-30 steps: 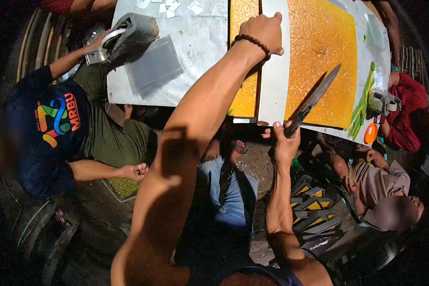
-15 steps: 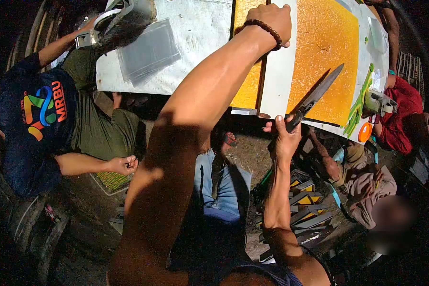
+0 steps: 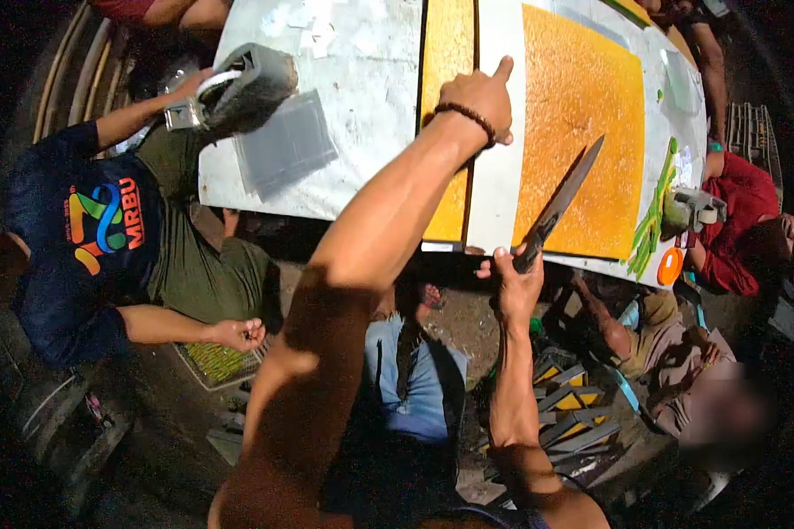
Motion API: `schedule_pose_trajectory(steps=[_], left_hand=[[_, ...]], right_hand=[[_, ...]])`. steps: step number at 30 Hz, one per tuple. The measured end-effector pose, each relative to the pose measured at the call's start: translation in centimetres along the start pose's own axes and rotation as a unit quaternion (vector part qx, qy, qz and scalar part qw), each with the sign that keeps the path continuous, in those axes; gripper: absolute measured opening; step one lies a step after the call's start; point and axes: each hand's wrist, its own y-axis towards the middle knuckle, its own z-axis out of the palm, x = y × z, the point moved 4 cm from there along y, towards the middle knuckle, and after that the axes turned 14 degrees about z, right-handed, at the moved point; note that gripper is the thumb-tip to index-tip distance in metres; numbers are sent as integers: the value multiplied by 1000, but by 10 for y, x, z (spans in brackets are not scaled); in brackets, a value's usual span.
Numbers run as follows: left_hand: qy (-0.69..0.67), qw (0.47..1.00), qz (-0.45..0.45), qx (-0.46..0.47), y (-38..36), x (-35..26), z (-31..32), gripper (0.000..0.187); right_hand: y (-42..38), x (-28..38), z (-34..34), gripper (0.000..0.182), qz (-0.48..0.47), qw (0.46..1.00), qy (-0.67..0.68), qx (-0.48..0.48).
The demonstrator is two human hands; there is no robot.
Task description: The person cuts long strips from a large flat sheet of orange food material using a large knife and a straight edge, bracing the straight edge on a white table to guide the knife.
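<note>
My left hand (image 3: 478, 104), with a beaded bracelet on its wrist, reaches out over a long yellow strip with dark edges (image 3: 445, 53). Its palm faces down and one finger sticks out across the white band (image 3: 496, 203); the other fingers curl at the strip, partly hidden. To the right, my right hand (image 3: 518, 286) is wrapped around the dark handle of a knife (image 3: 578, 183). The blade points up and away, over a glossy orange-yellow sheet (image 3: 604, 97). Both hands are at the near part of the white tabletop (image 3: 370, 53).
Clear plastic sheets (image 3: 287, 145) and a grey container (image 3: 260, 79) lie left on the table. Green strips (image 3: 653, 212) and an orange ring (image 3: 670, 266) are at its right edge. People sit left and right. Dark bars with yellow parts (image 3: 573, 397) are piled below.
The view has shifted, so the table sits lower in the picture. My left hand has come slightly nearer along the strip, with one finger now stretched out. The knife stays in my right hand.
</note>
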Motion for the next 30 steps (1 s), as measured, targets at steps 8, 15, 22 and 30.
schedule_pose_trajectory(steps=[8,15,22,30], left_hand=[[-10,1000,-19,-9,-2,-3,-4,118],[-27,999,-39,17,1,-5,-1,116],[-2,999,-41,26,4,-7,-3,119],[13,999,-17,24,4,-13,-6,128]], right_hand=[[2,-1,-3,30,10,1000,11,10],[0,2,-1,34,10,1000,12,8],[-9,31,-10,23,58,983,-152,-90],[56,149,56,46,-307,905,-286,-70]])
